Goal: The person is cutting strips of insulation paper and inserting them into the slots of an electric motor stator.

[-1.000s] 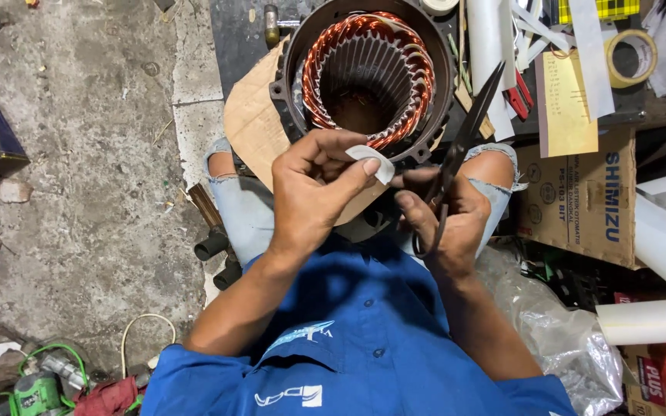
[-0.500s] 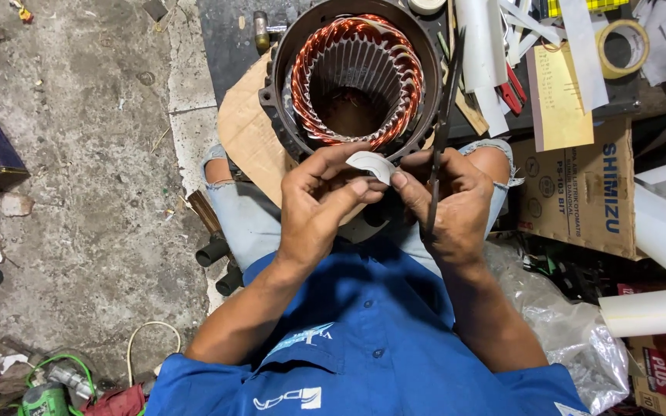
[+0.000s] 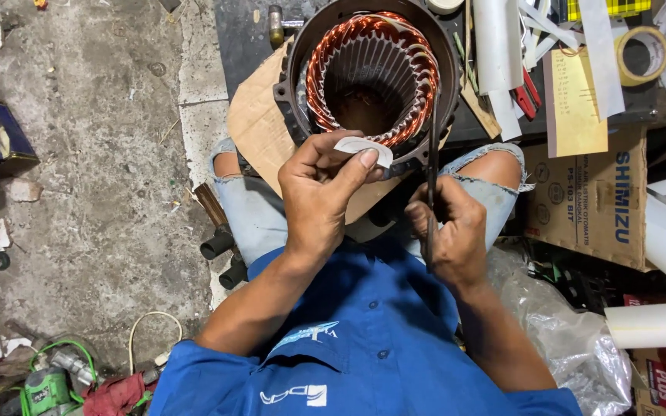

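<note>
Motor stator housing [image 3: 296, 85] upright just beyond both grips, copper windings [image 3: 325, 54] ringing its bore. Left hand [image 3: 319, 192] raised, fingers pinching white paper strip [image 3: 362, 146]. Right hand [image 3: 452, 231] clenched on dark scissors [image 3: 432, 154], blades pointing up beside housing rim.

Stator housing [image 3: 296, 92] top cut off by edge (scissors [image 3: 432, 166] blades seen edge-on).

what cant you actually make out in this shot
- Head view: the white paper strip is partly covered by the left hand, so its full length is hidden.
- The dark scissors sit edge-on in the right hand; whether the blades are open is unclear.
- The stator is cut off by the top edge.
- The stator's bore is too dark to see its bottom.
</note>
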